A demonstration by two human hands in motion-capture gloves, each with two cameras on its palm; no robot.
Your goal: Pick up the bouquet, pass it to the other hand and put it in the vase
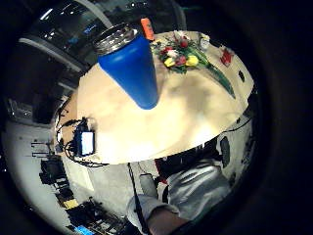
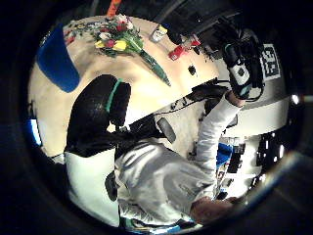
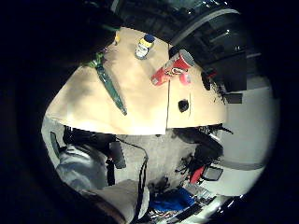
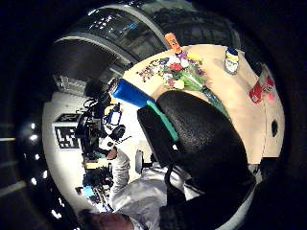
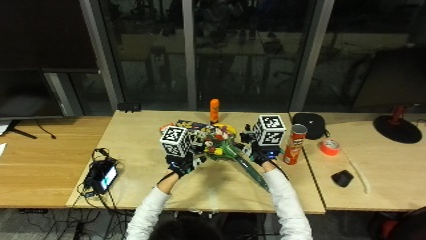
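The bouquet point(image 5: 223, 145) lies flat on the table point(image 5: 146, 135), near the middle, with its long green wrapped stem pointing at the front edge. It has red, yellow and white flowers. It looks light and soft, and the flowers could squash, so the stem is the best place to hold. The blue vase point(image 1: 129, 66) stands close by. The left hand point(image 5: 180, 162) and right hand point(image 5: 265, 154) hover beside the bouquet; I cannot tell how their fingers are.
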